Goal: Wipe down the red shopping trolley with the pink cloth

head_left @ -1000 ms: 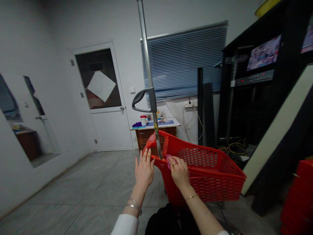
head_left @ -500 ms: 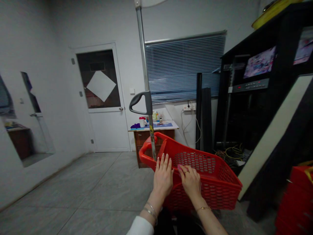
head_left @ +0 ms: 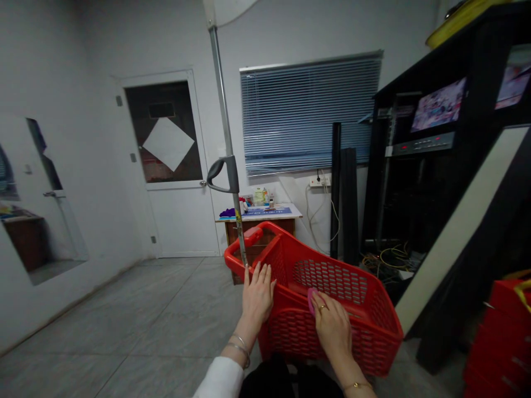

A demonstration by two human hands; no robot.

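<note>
A red plastic shopping basket [head_left: 373,337] with perforated walls stands in front of me, its handle end at the left. My left hand [head_left: 258,296] lies with fingers stretched out on the near rim, close to that end. Farther right along the same rim, my right hand [head_left: 335,326] has its fingers closed on a small, flat pink thing [head_left: 311,300], pressed to the rim; whether it is a cloth or a pad I cannot tell. A metal pole [head_left: 222,94] with a grey grip handle [head_left: 224,174] rises by the basket's handle end.
Behind the basket stands a small desk [head_left: 265,211] with bottles and a purple cloth on it. A white door [head_left: 174,221] is at the left. On the right are a black rack [head_left: 440,193] with screens, a leaning pale board [head_left: 464,221] and stacked red boxes [head_left: 498,331].
My right hand has slid right and nearer along the rim, and more of the pink thing shows. My left hand, the basket's handle end and the pole now appear farther left.
</note>
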